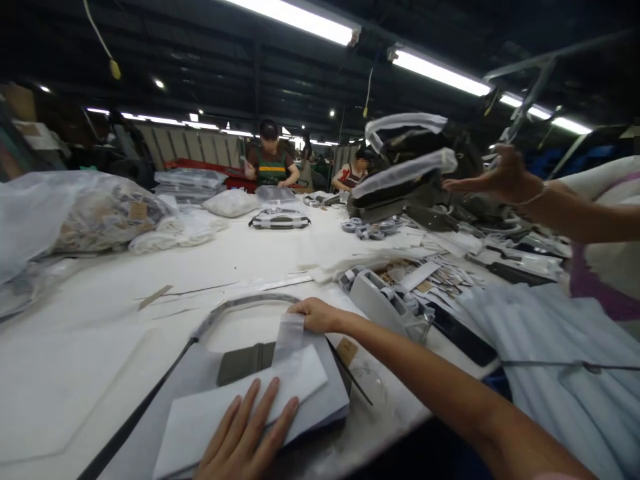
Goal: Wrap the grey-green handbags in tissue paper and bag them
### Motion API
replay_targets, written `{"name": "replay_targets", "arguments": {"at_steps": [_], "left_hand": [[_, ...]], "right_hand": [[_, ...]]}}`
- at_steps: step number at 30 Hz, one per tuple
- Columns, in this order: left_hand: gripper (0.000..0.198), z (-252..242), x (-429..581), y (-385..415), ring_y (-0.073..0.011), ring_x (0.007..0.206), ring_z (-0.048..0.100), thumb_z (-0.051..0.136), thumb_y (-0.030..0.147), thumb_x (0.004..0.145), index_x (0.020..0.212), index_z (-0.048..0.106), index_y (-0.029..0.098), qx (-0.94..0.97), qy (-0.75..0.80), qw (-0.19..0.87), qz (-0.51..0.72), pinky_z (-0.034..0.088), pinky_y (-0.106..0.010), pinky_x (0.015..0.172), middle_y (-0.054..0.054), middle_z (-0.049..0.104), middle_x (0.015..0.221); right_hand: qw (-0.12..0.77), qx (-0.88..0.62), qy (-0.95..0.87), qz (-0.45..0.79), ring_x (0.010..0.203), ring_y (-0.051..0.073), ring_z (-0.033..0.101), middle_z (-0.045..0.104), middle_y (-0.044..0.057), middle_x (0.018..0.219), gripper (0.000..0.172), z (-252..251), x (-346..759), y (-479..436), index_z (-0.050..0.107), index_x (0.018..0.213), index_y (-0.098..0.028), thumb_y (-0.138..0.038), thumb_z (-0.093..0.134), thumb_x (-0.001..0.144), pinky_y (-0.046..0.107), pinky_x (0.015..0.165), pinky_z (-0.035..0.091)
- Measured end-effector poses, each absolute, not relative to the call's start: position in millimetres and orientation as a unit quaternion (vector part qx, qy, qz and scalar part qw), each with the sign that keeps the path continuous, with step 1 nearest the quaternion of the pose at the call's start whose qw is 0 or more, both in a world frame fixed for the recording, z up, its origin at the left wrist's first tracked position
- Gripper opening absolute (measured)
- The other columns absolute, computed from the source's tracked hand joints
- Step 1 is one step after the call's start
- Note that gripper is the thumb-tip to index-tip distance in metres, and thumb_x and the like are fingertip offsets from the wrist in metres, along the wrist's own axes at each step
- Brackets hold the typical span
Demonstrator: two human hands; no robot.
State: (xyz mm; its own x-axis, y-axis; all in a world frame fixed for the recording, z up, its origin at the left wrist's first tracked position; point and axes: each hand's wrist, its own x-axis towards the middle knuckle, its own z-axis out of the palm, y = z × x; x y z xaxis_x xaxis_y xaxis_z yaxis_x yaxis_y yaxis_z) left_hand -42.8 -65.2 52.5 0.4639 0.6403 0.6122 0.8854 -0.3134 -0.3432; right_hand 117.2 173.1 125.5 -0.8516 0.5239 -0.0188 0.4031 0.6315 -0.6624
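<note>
Near the edge of the white table [215, 257], a dark olive bag [244, 365] is lying in front of the person, its wrapped handle [250, 301] arching away. The left hand [250, 433] is resting on a white foam sheet [210, 417], fingers spread and gripping nothing. The right hand [317, 315] is pinching the upper end of a clear strip [290, 337] that is crossing the foam's edge. The covering is looking well along: foam is lying over the bag, handle sleeved. The strip's top isn't lying flat yet; whether its lower end is sticking, I can't tell.
</note>
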Motion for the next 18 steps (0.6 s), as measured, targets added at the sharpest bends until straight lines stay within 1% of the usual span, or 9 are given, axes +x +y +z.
{"name": "replay_targets", "arguments": {"at_steps": [2, 4, 6, 8, 10, 12, 15, 16, 18], "left_hand": [[0.055, 57, -36, -70, -0.0236, 0.138, 0.045, 0.031, 0.011, 0.098, 0.146, 0.045, 0.033, -0.774, -0.522, 0.295, -0.202, 0.024, -0.04, 0.122, -0.001, 0.051, 0.149], [0.055, 61, -31, -74, -0.0248, 0.139, 0.044, 0.032, 0.011, 0.099, 0.148, 0.042, 0.034, -0.769, -0.543, 0.272, -0.202, 0.034, -0.04, 0.117, -0.001, 0.048, 0.151], [0.053, 63, -28, -75, -0.0264, 0.14, 0.042, 0.032, 0.012, 0.1, 0.149, 0.039, 0.034, -0.768, -0.552, 0.261, -0.192, 0.039, -0.041, 0.113, -0.002, 0.046, 0.152], [0.053, 63, -26, -76, -0.0273, 0.14, 0.042, 0.033, 0.013, 0.1, 0.149, 0.039, 0.033, -0.766, -0.557, 0.258, -0.189, 0.041, -0.042, 0.112, -0.003, 0.046, 0.152], [0.052, 61, -26, -75, -0.0277, 0.14, 0.042, 0.035, 0.013, 0.101, 0.148, 0.041, 0.033, -0.763, -0.559, 0.261, -0.193, 0.042, -0.043, 0.111, -0.004, 0.046, 0.152], [0.05, 60, -26, -74, -0.028, 0.14, 0.043, 0.037, 0.015, 0.101, 0.147, 0.042, 0.032, -0.762, -0.555, 0.268, -0.196, 0.043, -0.043, 0.11, -0.005, 0.046, 0.152], [0.05, 61, -28, -74, -0.0289, 0.139, 0.043, 0.039, 0.015, 0.101, 0.147, 0.041, 0.032, -0.768, -0.548, 0.273, -0.186, 0.046, -0.044, 0.108, -0.006, 0.045, 0.153], [0.051, 61, -28, -73, -0.0294, 0.139, 0.044, 0.039, 0.015, 0.1, 0.148, 0.04, 0.032, -0.772, -0.545, 0.274, -0.18, 0.047, -0.044, 0.107, -0.007, 0.046, 0.152], [0.052, 62, -29, -72, -0.0301, 0.137, 0.045, 0.038, 0.013, 0.1, 0.149, 0.038, 0.031, -0.778, -0.539, 0.276, -0.168, 0.048, -0.045, 0.105, -0.008, 0.046, 0.152]], "right_hand": [[0.099, -0.248, -0.893, 0.363, 0.081, 0.019, 0.069, 0.076, 0.0, 0.084, 0.028, 130, 127, 167, 0.075, 0.089, -0.015, -0.009, 0.05, 0.079, 0.023, 0.069, 0.051], [0.104, -0.23, -0.89, 0.38, 0.084, 0.02, 0.069, 0.076, 0.0, 0.087, 0.031, 137, 135, 160, 0.076, 0.093, -0.016, -0.01, 0.049, 0.08, 0.024, 0.072, 0.051], [0.108, -0.211, -0.891, 0.388, 0.087, 0.021, 0.069, 0.077, 0.0, 0.091, 0.033, 144, 143, 150, 0.076, 0.096, -0.017, -0.01, 0.049, 0.079, 0.026, 0.077, 0.052], [0.109, -0.198, -0.896, 0.383, 0.089, 0.022, 0.07, 0.077, 0.0, 0.093, 0.037, 150, 150, 139, 0.077, 0.099, -0.019, -0.008, 0.049, 0.078, 0.027, 0.08, 0.052], [0.098, -0.186, -0.908, 0.362, 0.094, 0.022, 0.07, 0.078, 0.0, 0.099, 0.044, 154, 156, 127, 0.076, 0.105, -0.022, -0.006, 0.046, 0.077, 0.028, 0.085, 0.052], [0.082, -0.179, -0.926, 0.321, 0.104, 0.022, 0.069, 0.076, 0.001, 0.111, 0.054, 154, 162, 116, 0.073, 0.114, -0.024, -0.002, 0.045, 0.074, 0.03, 0.093, 0.051], [0.084, -0.175, -0.946, 0.26, 0.122, 0.024, 0.062, 0.068, 0.005, 0.129, 0.066, 150, 171, 99, 0.067, 0.126, -0.023, 0.001, 0.045, 0.069, 0.037, 0.106, 0.046], [0.09, -0.176, -0.948, 0.251, 0.125, 0.024, 0.059, 0.066, 0.006, 0.132, 0.067, 149, 175, 93, 0.065, 0.128, -0.023, 0.002, 0.046, 0.069, 0.039, 0.109, 0.043], [0.11, -0.186, -0.944, 0.25, 0.127, 0.024, 0.058, 0.064, 0.005, 0.134, 0.061, 146, 182, 82, 0.064, 0.13, -0.024, -0.001, 0.048, 0.075, 0.041, 0.111, 0.042]]}}
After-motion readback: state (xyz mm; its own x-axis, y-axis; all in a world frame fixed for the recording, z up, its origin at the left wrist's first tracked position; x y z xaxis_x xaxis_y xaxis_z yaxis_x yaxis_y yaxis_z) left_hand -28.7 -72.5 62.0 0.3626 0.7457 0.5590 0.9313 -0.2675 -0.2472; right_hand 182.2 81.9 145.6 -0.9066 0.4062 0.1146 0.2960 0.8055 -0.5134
